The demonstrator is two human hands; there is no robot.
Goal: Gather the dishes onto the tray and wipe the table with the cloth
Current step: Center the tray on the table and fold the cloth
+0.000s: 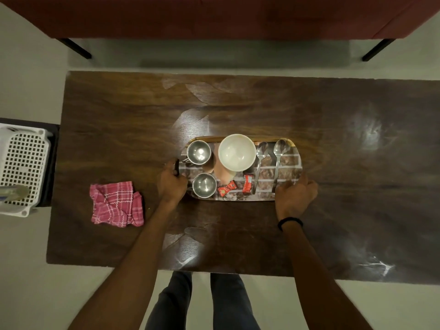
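Note:
An oblong patterned tray [289,166] lies in the middle of the dark wooden table [119,129]. On it stand a white bowl [237,152], two steel cups [198,152] [204,185], two spoons [260,160] [278,160] and two red sachets [227,188] [248,184]. My left hand [172,183] grips the tray's left end. My right hand [295,195] grips its near right corner. A pink checked cloth [116,203] lies crumpled on the table, left of my left hand.
A white perforated basket [22,163] stands on a low dark stand just off the table's left edge. A red sofa [214,15] with black legs runs along the far side. My legs are at the table's near edge.

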